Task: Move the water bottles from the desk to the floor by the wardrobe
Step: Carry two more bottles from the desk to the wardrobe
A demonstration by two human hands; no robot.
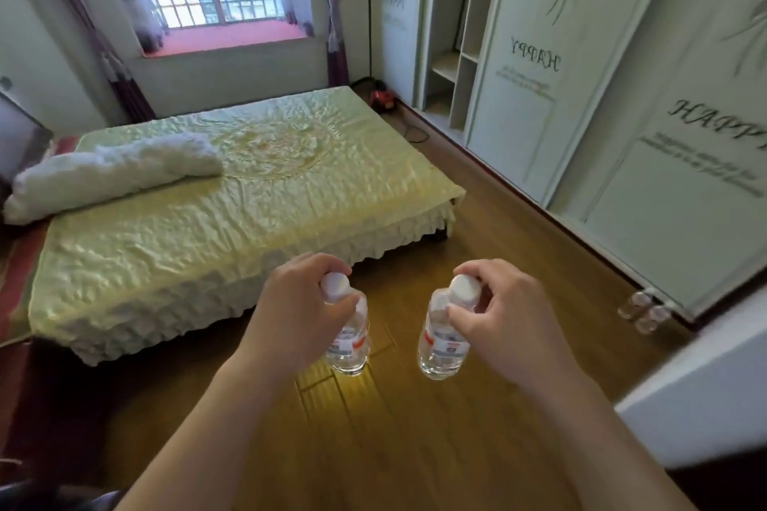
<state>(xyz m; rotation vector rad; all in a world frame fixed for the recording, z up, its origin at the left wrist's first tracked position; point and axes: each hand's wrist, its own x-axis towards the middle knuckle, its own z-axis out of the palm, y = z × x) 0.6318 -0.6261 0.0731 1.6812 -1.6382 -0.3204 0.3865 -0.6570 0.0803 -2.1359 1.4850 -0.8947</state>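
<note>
Left hand [299, 315]: fingers [317, 261] curled round the cap of the left water bottle [350, 344], held upright over the wooden floor [415, 427]. Right hand [506, 319]: fingers pinch the cap of the right water bottle [442, 340], also upright. Further bottles [643, 309] stand on the floor at the wardrobe [622, 95] base, right. The bed [249, 187] lies far left.

Bed [249, 187] left, wardrobe [622, 95] right, floor [489, 228] between, bottles [644, 309] at wardrobe's foot.
</note>
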